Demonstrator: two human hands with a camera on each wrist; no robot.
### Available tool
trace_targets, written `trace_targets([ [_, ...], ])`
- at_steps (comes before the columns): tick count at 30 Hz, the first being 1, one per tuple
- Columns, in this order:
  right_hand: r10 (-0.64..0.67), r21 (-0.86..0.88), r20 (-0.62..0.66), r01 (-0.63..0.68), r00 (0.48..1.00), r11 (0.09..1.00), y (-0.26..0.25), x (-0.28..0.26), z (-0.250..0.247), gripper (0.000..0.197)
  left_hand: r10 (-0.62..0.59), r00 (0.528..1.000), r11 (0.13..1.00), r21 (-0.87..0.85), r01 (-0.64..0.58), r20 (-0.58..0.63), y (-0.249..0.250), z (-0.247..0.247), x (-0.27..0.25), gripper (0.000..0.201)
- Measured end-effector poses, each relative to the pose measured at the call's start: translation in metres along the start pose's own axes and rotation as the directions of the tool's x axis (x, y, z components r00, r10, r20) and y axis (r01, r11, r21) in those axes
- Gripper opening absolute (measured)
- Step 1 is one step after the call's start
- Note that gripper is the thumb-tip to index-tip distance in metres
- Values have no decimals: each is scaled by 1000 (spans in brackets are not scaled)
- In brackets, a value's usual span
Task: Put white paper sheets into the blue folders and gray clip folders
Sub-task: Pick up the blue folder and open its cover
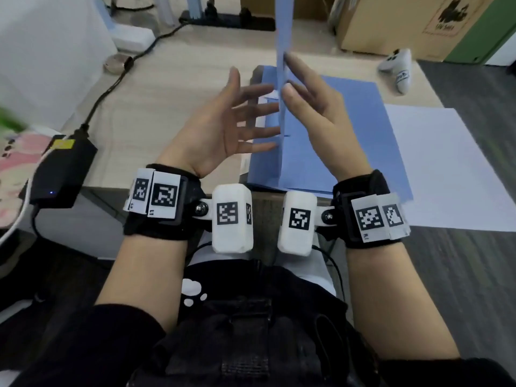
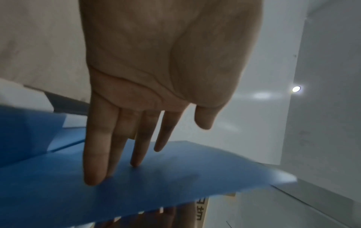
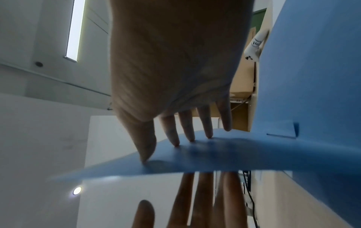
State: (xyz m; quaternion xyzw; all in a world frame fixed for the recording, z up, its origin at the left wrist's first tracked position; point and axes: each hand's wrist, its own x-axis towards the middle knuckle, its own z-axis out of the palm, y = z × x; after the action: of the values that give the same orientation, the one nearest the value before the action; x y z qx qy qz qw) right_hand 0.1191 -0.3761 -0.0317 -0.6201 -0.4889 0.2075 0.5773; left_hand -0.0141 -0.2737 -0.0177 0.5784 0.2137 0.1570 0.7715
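A blue folder [image 1: 349, 129] lies open on the desk, and one cover [image 1: 283, 37] stands upright between my hands. My left hand [image 1: 248, 107] is open, its straight fingers [image 2: 97, 154] touching the left face of the cover [image 2: 175, 177]. My right hand [image 1: 301, 88] is open too, thumb and fingertips [image 3: 187, 131] resting against the right face [image 3: 215, 154]. A large white paper sheet [image 1: 446, 163] lies flat under the folder's right side. A strip of white paper [image 1: 266, 103] shows just left of the upright cover, behind my left fingers.
A black power adapter [image 1: 61, 169] with its cable sits at the desk's left edge. At the back stand a power strip [image 1: 229, 20] and a cardboard box [image 1: 405, 20]. A white controller [image 1: 399, 68] lies at the right rear. The desk's near edge runs just beyond my wrists.
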Motion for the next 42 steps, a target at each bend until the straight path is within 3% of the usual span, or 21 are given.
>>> trace_targets([
  [7, 90, -163, 31, -84, 995, 983, 9, 15, 39, 36, 93, 988, 952, -279, -123, -120, 1, -40, -25, 86],
  [9, 128, -211, 64, -112, 990, 971, 13, 18, 48, 34, 106, 976, 935, -316, -163, -191, -1, -53, -27, 81],
  [12, 189, -276, 119, -151, 975, 949, 17, 22, 59, 34, 97, 932, 942, -270, -199, -349, -5, -70, -29, 52],
  [16, 250, -330, 144, -192, 958, 924, 19, 26, 64, 36, 85, 793, 949, -194, -249, -604, -15, -85, -30, 23],
  [19, 284, -346, 141, -221, 948, 912, 22, 29, 66, 36, 99, 660, 966, -86, -242, -745, -19, -95, -30, 20],
  [21, 292, -340, 127, -235, 948, 910, 25, 31, 65, 36, 178, 557, 973, 61, -222, -811, -20, -102, -28, 24],
  [23, 280, -307, 89, -241, 956, 921, 28, 33, 63, 34, 291, 498, 955, 218, -201, -817, -21, -105, -25, 21],
  [25, 251, -247, 17, -239, 968, 939, 30, 35, 60, 30, 382, 510, 917, 385, -105, -771, -23, -105, -22, 19],
  [28, 194, -160, -158, -219, 968, 963, 33, 37, 55, 22, 444, 618, 770, 629, 106, -648, -23, -105, -16, 37],
  [31, 146, -252, -334, -238, 931, 938, 39, 39, 46, 25, 395, 755, 381, 841, 384, -523, -19, -100, -14, 48],
  [33, 182, -349, -397, -331, 900, 877, 47, 40, 38, 37, 329, 803, 226, 867, 445, -498, -16, -94, -13, 50],
  [37, 431, -418, -323, -536, 843, 733, 60, 40, 25, 68, 243, 848, 133, 882, 453, -472, -18, -86, -4, 54],
  [42, 477, -395, -266, -546, 838, 739, 67, 35, 17, 79, 103, 870, 45, 876, 480, -482, -28, -73, 16, 67],
])
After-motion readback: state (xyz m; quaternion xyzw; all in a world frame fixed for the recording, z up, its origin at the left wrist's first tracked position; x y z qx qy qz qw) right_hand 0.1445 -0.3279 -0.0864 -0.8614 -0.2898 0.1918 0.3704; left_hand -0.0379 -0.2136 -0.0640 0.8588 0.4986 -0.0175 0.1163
